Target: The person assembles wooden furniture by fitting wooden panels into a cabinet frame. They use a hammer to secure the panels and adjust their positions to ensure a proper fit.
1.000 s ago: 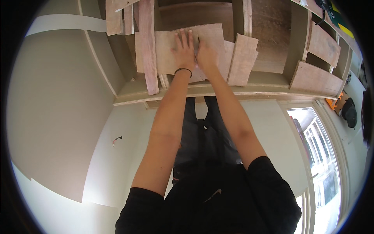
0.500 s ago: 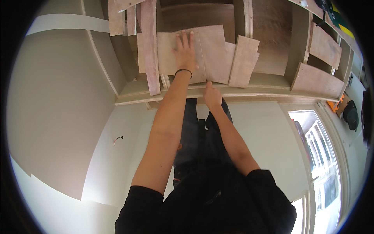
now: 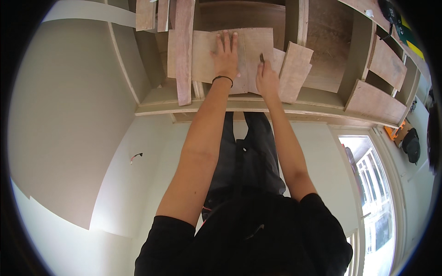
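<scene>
My left hand [image 3: 225, 57] lies flat on a thin pale plywood sheet [image 3: 202, 57], fingers stretched out and a dark band round its wrist. A line or seam runs from far to near across the sheet, just right of that hand. Over the sheet's right part, my right hand [image 3: 268, 82] is closed round a slim dark tool [image 3: 262, 58]. Only its narrow tip shows beyond the fingers, so its exact kind is unclear. A long narrow wooden strip [image 3: 184, 55] lies across the left end of the sheet. Beside my right hand leans a smaller plywood offcut [image 3: 295, 71].
The pieces rest on a wooden frame with open compartments, its front rail [image 3: 313, 109] running nearest me. More plywood offcuts [image 3: 375, 101] lie at the right. A black and yellow tool [image 3: 399, 30] sits far right. A glazed door [image 3: 375, 184] stands at the lower right.
My right hand has moved from the sheet's near edge to farther over its right part, and the dark tool's tip now shows. My left hand stays pressed on the sheet. The view has shifted slightly.
</scene>
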Tool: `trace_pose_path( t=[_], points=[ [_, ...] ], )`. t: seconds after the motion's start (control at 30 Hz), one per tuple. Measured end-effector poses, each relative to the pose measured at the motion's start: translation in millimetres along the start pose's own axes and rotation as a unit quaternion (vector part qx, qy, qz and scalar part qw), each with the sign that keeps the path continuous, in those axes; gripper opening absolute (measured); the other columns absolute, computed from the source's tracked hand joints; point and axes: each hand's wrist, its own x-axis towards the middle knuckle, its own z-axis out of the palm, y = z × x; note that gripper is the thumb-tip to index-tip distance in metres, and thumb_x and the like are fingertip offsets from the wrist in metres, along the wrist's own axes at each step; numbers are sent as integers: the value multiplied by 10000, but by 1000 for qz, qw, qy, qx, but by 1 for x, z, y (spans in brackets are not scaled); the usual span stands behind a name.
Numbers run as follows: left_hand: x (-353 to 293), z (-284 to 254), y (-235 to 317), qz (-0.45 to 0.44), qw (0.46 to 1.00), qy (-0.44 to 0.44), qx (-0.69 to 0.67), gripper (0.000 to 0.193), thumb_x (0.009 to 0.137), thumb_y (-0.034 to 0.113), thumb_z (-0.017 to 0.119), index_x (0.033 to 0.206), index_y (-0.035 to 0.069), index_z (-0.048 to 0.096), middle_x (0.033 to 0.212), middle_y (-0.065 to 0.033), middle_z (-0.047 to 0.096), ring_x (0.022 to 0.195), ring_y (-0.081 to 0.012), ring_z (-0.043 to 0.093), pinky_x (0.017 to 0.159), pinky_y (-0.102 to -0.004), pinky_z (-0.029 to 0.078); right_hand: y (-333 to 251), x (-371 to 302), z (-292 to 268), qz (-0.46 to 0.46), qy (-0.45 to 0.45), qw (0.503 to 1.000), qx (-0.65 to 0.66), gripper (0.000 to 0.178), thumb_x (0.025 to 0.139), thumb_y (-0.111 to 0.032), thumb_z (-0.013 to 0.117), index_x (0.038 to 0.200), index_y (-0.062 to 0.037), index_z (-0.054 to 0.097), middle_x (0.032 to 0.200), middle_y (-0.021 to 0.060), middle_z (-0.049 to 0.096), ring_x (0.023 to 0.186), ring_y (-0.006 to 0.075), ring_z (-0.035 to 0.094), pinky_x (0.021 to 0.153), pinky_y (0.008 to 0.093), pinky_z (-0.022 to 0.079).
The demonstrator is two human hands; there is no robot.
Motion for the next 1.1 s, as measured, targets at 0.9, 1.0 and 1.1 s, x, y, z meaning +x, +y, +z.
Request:
trace_pose_path(
  t=[0.9, 1.0, 1.1],
  points=[
    [2, 6, -1, -1, 1000, 17, -10, 1474, 475, 290, 974, 1592, 189, 18, 1647, -128, 50, 1494, -392, 137, 1028, -660, 432, 16, -26, 49, -50, -110, 987, -102, 250, 988, -247, 453, 1087, -36, 544, 804, 268, 683, 779, 472, 671, 714, 563, 524],
    [0, 5, -1, -1, 1000, 11, -13, 1477, 471, 296, 972, 1591, 188, 17, 1649, -128, 47, 1494, -389, 140, 1032, -664, 423, 31, -45, 52, -36, -141, 982, -118, 240, 1004, -250, 441, 1061, -37, 535, 793, 276, 674, 779, 482, 662, 711, 571, 517],
    [-1, -2, 1, -3, 1000, 12, 6, 1459, 483, 325, 967, 1591, 179, 29, 1652, -132, 44, 1497, -384, 138, 1071, -665, 371, 43, -60, 46, -22, -139, 982, -127, 239, 1009, -265, 447, 1028, -39, 522, 780, 274, 666, 784, 488, 653, 711, 579, 508]
  ],
)
